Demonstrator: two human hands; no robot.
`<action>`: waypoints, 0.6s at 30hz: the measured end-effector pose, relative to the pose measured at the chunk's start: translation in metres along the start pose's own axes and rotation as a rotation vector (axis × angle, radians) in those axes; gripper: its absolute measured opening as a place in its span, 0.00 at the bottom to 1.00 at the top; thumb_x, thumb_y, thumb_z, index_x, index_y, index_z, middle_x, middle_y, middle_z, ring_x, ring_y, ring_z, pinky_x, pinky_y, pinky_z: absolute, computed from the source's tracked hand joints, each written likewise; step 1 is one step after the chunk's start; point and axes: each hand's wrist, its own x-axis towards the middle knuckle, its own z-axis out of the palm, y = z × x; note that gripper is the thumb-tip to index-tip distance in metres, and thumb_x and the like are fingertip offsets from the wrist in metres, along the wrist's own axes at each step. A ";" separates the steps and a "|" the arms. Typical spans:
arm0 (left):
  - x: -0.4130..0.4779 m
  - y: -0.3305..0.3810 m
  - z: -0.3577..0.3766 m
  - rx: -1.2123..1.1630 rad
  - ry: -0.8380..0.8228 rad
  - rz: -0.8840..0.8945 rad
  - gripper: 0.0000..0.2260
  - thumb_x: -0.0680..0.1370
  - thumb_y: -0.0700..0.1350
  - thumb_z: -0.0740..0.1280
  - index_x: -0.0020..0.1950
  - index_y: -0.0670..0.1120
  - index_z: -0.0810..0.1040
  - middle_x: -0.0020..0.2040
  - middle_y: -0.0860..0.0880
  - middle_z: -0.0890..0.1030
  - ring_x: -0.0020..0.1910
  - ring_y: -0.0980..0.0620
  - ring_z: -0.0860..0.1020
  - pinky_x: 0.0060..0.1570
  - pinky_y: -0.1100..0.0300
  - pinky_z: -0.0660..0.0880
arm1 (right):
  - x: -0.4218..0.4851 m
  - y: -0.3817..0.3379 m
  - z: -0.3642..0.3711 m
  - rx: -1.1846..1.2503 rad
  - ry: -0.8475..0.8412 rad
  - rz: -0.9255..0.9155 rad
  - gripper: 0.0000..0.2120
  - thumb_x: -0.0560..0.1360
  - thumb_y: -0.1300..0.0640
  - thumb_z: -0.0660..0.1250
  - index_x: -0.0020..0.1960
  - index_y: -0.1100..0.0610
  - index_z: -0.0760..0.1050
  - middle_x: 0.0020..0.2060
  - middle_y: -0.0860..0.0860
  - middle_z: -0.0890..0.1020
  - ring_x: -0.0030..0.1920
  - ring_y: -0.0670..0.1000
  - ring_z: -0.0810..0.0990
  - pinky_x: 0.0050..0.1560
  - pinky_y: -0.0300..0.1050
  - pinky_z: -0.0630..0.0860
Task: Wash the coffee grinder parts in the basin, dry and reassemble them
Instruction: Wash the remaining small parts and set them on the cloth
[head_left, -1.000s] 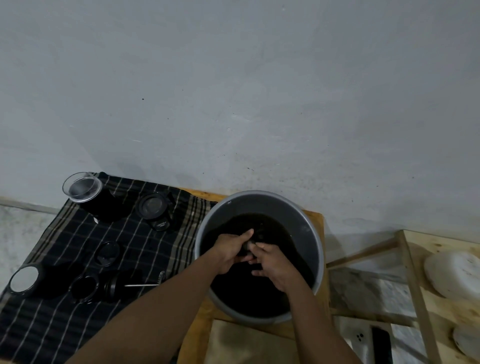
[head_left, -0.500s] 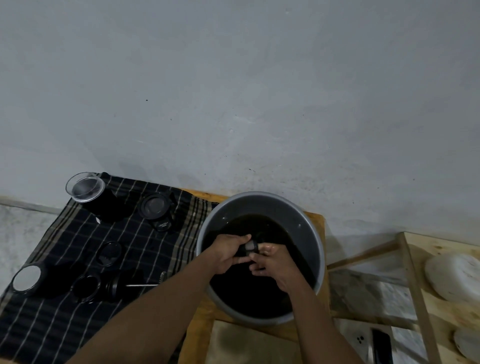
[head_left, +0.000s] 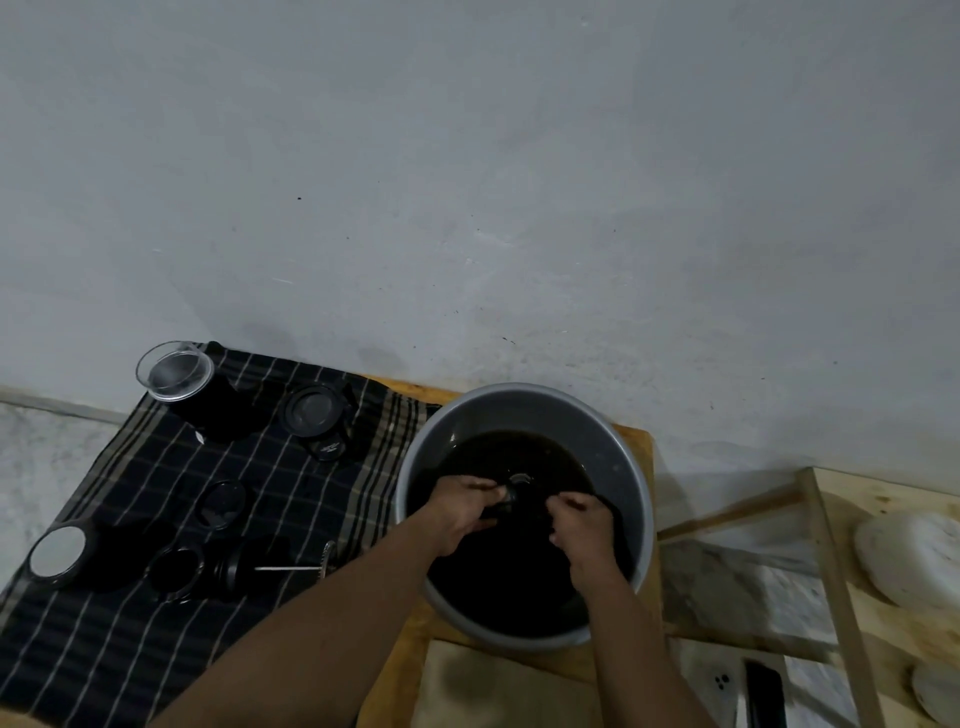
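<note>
left hand (head_left: 460, 512) grip closed round small dark grinder part (head_left: 511, 492) in basin (head_left: 613, 447); right hand (head_left: 587, 525) fingers curled, hold unclear.

Dim grey plaster wall (head_left: 467, 182) behind a wooden table (head_left: 636, 441), marbled floor (head_left: 41, 457).

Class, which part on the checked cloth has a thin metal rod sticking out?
The black part in the near row, closest to the basin; its rod points rightward. No other part shows one.
</note>
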 end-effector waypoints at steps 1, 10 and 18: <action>0.000 0.000 0.000 0.014 -0.004 -0.012 0.08 0.78 0.37 0.73 0.56 0.42 0.81 0.59 0.42 0.81 0.52 0.47 0.81 0.46 0.56 0.82 | -0.002 -0.001 -0.003 0.056 0.097 0.019 0.04 0.76 0.60 0.68 0.50 0.56 0.80 0.44 0.56 0.83 0.43 0.54 0.80 0.48 0.51 0.78; 0.002 -0.007 0.003 0.083 -0.022 -0.008 0.11 0.81 0.39 0.69 0.63 0.42 0.78 0.50 0.42 0.84 0.37 0.49 0.79 0.34 0.59 0.76 | -0.019 -0.019 0.011 -0.252 -0.461 0.028 0.10 0.80 0.59 0.60 0.51 0.52 0.80 0.43 0.51 0.81 0.44 0.49 0.78 0.44 0.44 0.72; 0.001 -0.004 0.005 0.018 -0.025 0.002 0.08 0.83 0.40 0.66 0.60 0.38 0.80 0.45 0.43 0.82 0.33 0.51 0.75 0.31 0.60 0.73 | -0.010 -0.013 -0.003 -0.210 -0.473 -0.071 0.09 0.81 0.56 0.67 0.60 0.52 0.80 0.51 0.50 0.85 0.50 0.47 0.81 0.46 0.38 0.75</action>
